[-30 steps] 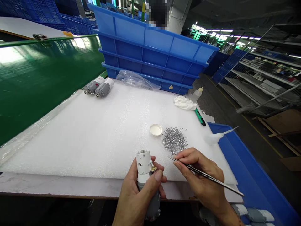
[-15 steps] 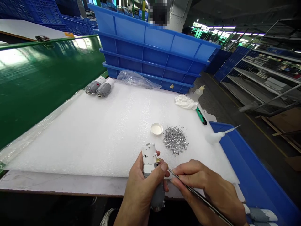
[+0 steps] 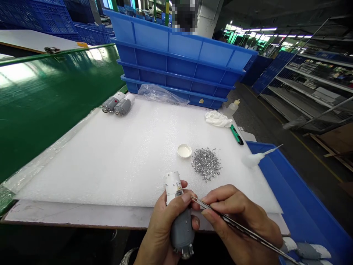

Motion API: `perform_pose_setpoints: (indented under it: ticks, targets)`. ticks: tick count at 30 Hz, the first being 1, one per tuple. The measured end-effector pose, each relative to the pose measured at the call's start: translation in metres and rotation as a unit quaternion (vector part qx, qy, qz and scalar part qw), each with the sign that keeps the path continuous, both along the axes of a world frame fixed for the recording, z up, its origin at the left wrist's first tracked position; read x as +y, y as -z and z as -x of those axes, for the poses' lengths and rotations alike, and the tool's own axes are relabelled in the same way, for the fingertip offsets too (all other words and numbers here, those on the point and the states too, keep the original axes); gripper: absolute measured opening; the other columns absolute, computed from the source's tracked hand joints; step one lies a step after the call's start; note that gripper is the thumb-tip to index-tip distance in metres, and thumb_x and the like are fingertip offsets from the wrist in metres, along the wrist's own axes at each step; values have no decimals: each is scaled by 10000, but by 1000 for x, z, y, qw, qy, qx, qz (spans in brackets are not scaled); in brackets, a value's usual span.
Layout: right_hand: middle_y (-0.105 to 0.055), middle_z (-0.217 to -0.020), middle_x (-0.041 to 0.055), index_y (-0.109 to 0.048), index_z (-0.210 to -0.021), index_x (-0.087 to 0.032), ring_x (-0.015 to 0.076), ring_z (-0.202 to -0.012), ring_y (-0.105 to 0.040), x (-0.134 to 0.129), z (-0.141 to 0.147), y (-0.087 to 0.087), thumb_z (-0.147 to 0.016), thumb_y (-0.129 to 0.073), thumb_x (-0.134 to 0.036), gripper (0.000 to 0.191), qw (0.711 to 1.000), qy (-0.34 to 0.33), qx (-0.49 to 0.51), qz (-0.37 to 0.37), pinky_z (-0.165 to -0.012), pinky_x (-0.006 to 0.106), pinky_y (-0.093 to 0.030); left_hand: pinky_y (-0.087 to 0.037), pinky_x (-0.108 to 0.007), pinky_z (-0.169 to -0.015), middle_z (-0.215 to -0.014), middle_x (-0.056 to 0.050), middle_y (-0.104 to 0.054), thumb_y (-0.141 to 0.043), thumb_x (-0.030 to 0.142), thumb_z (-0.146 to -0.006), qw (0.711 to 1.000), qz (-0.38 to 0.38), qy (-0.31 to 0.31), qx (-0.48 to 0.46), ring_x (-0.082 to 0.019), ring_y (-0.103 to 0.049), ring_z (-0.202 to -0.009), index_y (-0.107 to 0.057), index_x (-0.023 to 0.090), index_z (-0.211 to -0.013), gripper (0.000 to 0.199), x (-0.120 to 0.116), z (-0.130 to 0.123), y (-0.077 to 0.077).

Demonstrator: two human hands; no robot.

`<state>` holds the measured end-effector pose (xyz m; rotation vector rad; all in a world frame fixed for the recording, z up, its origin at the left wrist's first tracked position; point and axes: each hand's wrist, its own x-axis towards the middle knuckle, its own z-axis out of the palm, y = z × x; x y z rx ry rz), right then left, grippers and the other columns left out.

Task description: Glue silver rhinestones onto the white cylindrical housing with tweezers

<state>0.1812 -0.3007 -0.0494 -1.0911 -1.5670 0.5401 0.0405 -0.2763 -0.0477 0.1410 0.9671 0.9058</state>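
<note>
We're seeing a grey-and-white motor [image 3: 180,232] against speckled white foam [image 3: 104,169], with a glittery silver pile of granules [image 3: 206,163], bright blue stacked crates [image 3: 176,55] and a glossy green belt [image 3: 49,110] around it, lol.

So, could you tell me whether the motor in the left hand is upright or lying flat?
Nearly upright: the left hand holds the motor, its white end pointing up.

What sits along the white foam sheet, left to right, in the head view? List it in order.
two grey motors → white cap → pile of silver granules → white squeeze bulb with a thin nozzle
</note>
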Motion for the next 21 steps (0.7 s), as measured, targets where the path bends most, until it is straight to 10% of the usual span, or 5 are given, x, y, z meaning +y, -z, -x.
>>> perform_pose_setpoints:
  ticks: [21]
  targets:
    - [-701, -800, -39, -607, -787, -227, 74, -713, -686, 7, -6, 2, -880, -698, -162, 145, 991, -3, 77, 111, -628, 138, -535, -499, -203, -568, -709, -18, -690, -763, 289, -796, 999, -32, 18, 4, -97, -585, -534, -608, 141, -1119, 388, -5, 2, 4]
